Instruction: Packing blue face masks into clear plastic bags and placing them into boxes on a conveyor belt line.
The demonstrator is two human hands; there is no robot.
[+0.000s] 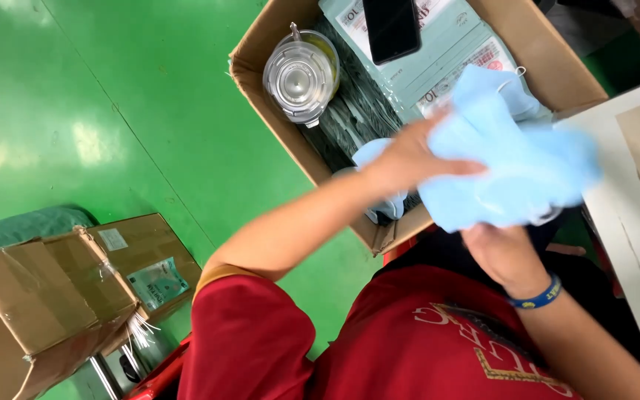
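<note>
Nearest, both hands clasp a bundle of light blue fabric [509, 174]: the right hand [509, 255] grips it from beneath, the left hand [409, 159] presses over its top. Alongside, a pale table edge [624, 222]. Beyond, an open cardboard box [261, 89] holds a clear lidded jug [300, 72], printed packets [446, 52] and a black phone [390, 28]. Glossy green floor [112, 111] surrounds; taped cartons [53, 289] stand apart

Open green floor [98, 111] from 8 to 11 o'clock. The box [261, 96] at 12, crowded with jar [301, 74] and phone [390, 26], blocks; table [631, 215] at 3.
</note>
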